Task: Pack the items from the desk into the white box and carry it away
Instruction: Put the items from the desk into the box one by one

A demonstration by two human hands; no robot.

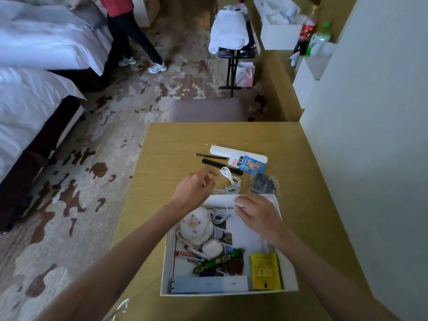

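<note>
The two forearms fill the near edge of the view, reaching up from six o'clock over the white box (165, 262), which sits on the desk (176, 144) and already holds a good many things: a yellow packet (265, 271), a green wrapped snack (218, 260) and a tube (192, 253) among them.

The right hand (257, 216) lies palm down on the box's far wall, fingers spread flat and loose, closed on nothing that I can make out.

The left hand (194, 191) hovers just past the box's far left corner, fingers half curled and parted; whether they pinch something small I cannot tell.

The white cable (229, 184) is the nearest unpacked item. It lies at about two o'clock from the left fingertips, close by but apart, with its coil stretching from twelve down to six o'clock and one end trailing over the wall into the box.

The left hand looks better placed for it.

Further toward twelve lie a comb (214, 162) and a pen (208, 155), both running nine to three, and a blue packet (249, 163).
</note>
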